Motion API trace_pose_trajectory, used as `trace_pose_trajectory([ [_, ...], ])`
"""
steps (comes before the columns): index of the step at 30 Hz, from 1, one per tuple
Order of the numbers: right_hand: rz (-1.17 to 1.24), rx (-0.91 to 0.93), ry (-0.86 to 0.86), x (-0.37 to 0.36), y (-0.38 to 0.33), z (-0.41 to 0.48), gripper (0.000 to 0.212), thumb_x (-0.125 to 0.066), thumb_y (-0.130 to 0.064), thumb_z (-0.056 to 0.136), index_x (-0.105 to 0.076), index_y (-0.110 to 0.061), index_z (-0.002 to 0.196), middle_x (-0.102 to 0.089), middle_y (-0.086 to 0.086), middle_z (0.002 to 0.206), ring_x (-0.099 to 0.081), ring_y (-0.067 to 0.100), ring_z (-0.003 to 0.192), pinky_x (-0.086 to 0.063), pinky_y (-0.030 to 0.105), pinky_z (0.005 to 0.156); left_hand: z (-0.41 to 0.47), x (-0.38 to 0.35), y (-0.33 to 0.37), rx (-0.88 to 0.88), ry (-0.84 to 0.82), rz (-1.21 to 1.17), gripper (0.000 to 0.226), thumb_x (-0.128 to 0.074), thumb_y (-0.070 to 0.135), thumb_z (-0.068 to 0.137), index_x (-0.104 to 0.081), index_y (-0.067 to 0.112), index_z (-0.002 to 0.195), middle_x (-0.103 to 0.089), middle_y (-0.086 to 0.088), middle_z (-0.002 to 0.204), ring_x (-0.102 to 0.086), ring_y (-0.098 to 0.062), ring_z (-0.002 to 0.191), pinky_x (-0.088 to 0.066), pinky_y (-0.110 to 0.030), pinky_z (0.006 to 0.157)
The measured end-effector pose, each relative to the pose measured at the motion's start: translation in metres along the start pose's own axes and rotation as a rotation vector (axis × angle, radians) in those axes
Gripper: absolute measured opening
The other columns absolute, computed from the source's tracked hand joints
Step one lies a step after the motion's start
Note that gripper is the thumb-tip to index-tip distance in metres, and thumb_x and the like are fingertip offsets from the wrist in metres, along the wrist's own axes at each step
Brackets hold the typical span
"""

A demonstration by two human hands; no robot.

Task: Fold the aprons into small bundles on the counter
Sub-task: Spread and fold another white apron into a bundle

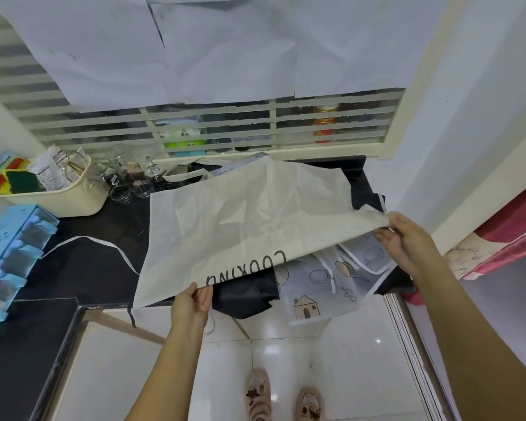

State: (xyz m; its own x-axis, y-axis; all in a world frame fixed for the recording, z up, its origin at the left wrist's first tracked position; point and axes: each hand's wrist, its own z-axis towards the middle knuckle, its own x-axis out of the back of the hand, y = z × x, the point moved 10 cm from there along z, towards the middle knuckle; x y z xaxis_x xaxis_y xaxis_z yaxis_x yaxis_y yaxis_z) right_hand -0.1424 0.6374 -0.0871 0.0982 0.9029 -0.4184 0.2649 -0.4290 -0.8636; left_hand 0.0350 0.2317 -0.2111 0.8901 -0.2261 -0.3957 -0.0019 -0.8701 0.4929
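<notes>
A cream apron (pixel 240 220) printed with black letters lies spread over the black counter (pixel 82 268), its near edge lifted. My left hand (pixel 193 302) pinches that edge at the front, by the lettering. My right hand (pixel 404 238) pinches the apron's right corner, raised above the counter. Under the lifted cloth lie a dark navy apron (pixel 249 299) and a pale apron with drawn pans and a house (pixel 322 287), both hanging over the counter's front edge. A white strap (pixel 104 243) trails across the counter to the left.
A cream basket (pixel 52 189) with sponges and packets stands at the back left, with glass cups (pixel 125 177) beside it. A blue organiser (pixel 9 256) sits at the left edge. A barred window (pixel 225 126) backs the counter; a white wall (pixel 468 147) closes the right.
</notes>
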Motion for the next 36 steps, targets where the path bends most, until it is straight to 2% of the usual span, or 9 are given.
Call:
trace_pose_trajectory([
  [5, -0.57, -0.165, 0.245, 0.07, 0.055, -0.01, 0.032, -0.059, -0.018, 0.094, -0.061, 0.014, 0.098, -0.06, 0.014, 0.081, -0.06, 0.018, 0.068, -0.053, 0.015, 0.05, 0.017, 0.032, -0.031, 0.089, 0.134, -0.024, 0.022, -0.03, -0.004, 0.1, -0.05, -0.001, 0.109, -0.052, -0.015, 0.096, -0.055, -0.03, 0.106, -0.037, -0.044, 0.108],
  [8, -0.824, -0.246, 0.212, 0.086, 0.076, -0.019, 0.027, -0.072, -0.01, 0.084, -0.057, 0.007, 0.069, -0.052, 0.014, 0.068, -0.05, 0.019, 0.057, -0.047, 0.016, 0.043, 0.024, 0.047, -0.034, 0.057, 0.172, 0.089, 0.023, -0.039, -0.002, 0.099, -0.049, 0.004, 0.079, -0.053, -0.011, 0.09, -0.055, -0.022, 0.077, -0.043, -0.04, 0.103],
  [14, -1.418, -0.267, 0.109, 0.082, 0.082, -0.009, 0.041, -0.065, -0.014, 0.086, -0.042, -0.009, 0.053, -0.046, 0.007, 0.061, -0.046, 0.023, 0.064, -0.03, 0.027, 0.053, 0.023, 0.051, 0.0, -0.107, 0.121, 1.153, 0.022, -0.067, 0.009, 0.086, -0.06, -0.001, 0.068, -0.062, -0.011, 0.055, -0.058, -0.023, 0.055, -0.05, -0.031, 0.063],
  [17, -1.387, -0.239, 0.154, 0.069, 0.077, 0.001, 0.028, -0.071, -0.022, 0.084, -0.061, -0.003, 0.101, -0.063, 0.016, 0.102, -0.058, 0.033, 0.099, -0.044, 0.034, 0.08, 0.022, 0.041, 0.023, -0.194, 0.146, 1.78, 0.014, -0.058, 0.015, 0.089, -0.065, 0.003, 0.091, -0.069, -0.007, 0.073, -0.065, -0.021, 0.065, -0.055, -0.027, 0.069],
  [20, -1.339, -0.038, 0.134, 0.033, 0.068, 0.011, 0.045, -0.072, -0.017, 0.083, -0.053, -0.004, 0.122, -0.059, 0.016, 0.118, -0.055, 0.034, 0.109, -0.043, 0.039, 0.091, 0.015, 0.005, 0.051, -0.513, 0.159, 1.747, 0.028, -0.054, 0.021, 0.092, -0.058, 0.005, 0.069, -0.064, -0.006, 0.065, -0.06, -0.023, 0.062, -0.051, -0.032, 0.065],
  [23, -1.335, 0.067, -0.059, -0.016, 0.081, 0.018, 0.045, -0.067, -0.012, 0.086, -0.051, -0.011, 0.128, -0.055, 0.008, 0.126, -0.052, 0.026, 0.115, -0.037, 0.033, 0.098, 0.009, -0.049, 0.045, -0.755, -0.085, 1.829, 0.027, -0.059, 0.028, 0.092, -0.059, 0.009, 0.111, -0.064, -0.009, 0.108, -0.059, -0.028, 0.104, -0.045, -0.033, 0.084],
  [26, -1.351, 0.058, -0.257, -0.054, 0.113, 0.019, 0.052, -0.062, -0.014, 0.089, -0.044, -0.017, 0.137, -0.044, 0.004, 0.139, -0.042, 0.02, 0.126, -0.028, 0.028, 0.107, 0.027, -0.07, 0.015, -0.64, -0.297, 2.086, 0.08, -0.059, 0.047, 0.089, -0.019, 0.018, 0.152, -0.02, -0.008, 0.158, -0.022, -0.029, 0.143, -0.026, -0.044, 0.112],
  [31, -1.667, 0.256, -0.385, -0.103, 0.144, 0.023, 0.077, -0.066, -0.043, 0.085, -0.025, -0.031, 0.149, -0.008, -0.002, 0.159, -0.007, 0.026, 0.146, -0.018, 0.04, 0.118, 0.055, -0.083, -0.01, -0.507, -0.357, 2.385, 0.098, -0.048, 0.068, 0.084, 0.015, 0.031, 0.15, 0.02, -0.007, 0.158, 0.01, -0.04, 0.145, -0.011, -0.061, 0.112],
  [36, -1.982, 0.725, -0.814, -0.145, 0.2, -0.011, 0.073, -0.047, -0.055, 0.081, -0.03, -0.027, 0.147, -0.011, 0.008, 0.16, -0.017, 0.031, 0.143, -0.013, 0.044, 0.116, 0.076, -0.103, -0.024, -0.507, -0.475, 2.43, 0.097, -0.041, 0.074, 0.083, 0.019, 0.035, 0.148, 0.032, -0.002, 0.154, 0.023, -0.038, 0.142, 0.0, -0.066, 0.109],
])
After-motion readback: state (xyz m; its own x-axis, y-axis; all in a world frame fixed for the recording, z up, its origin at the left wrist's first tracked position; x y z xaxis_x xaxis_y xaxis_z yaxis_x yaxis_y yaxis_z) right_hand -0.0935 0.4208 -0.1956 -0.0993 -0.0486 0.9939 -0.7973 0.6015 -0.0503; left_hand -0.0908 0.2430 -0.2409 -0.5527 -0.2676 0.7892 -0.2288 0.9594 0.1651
